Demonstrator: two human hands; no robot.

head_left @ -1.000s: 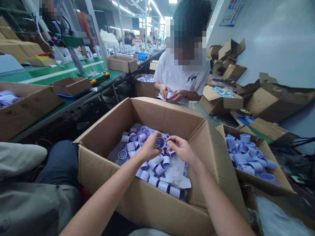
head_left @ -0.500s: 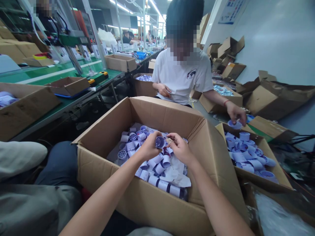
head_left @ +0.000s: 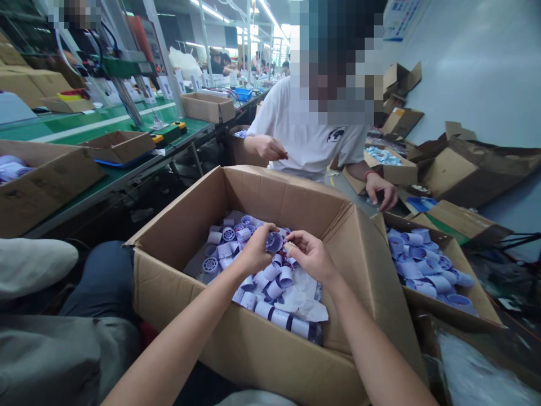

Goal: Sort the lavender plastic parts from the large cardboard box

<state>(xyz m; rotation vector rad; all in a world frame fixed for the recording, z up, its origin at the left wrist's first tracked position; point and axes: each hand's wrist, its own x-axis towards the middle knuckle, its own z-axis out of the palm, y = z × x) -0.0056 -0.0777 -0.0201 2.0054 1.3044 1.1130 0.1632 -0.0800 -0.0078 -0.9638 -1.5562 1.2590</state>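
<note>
My left hand (head_left: 260, 250) is closed around a pale purple plastic cup-like part (head_left: 274, 242), its open end turned toward my right hand. Close beside it, my right hand (head_left: 310, 254) is closed in a pinch, with a tan covering on one fingertip; whatever sits between the fingers is too small to make out. Both hands are over a large cardboard box (head_left: 177, 276). Inside the box lie many short purple cylinders (head_left: 273, 290), some with spoked ends, and crumpled white paper (head_left: 302, 299).
A co-worker in a white shirt (head_left: 313, 141) sits across from me. At right stands a smaller box (head_left: 486, 316) of similar purple parts. A green conveyor line (head_left: 190, 132) with open cartons runs along the left. Flattened cartons (head_left: 469, 175) pile by the wall.
The co-worker has leaned forward, released a purple part over the right-hand box and drawn that hand back; their other hand has risen. My hands have barely shifted.
</note>
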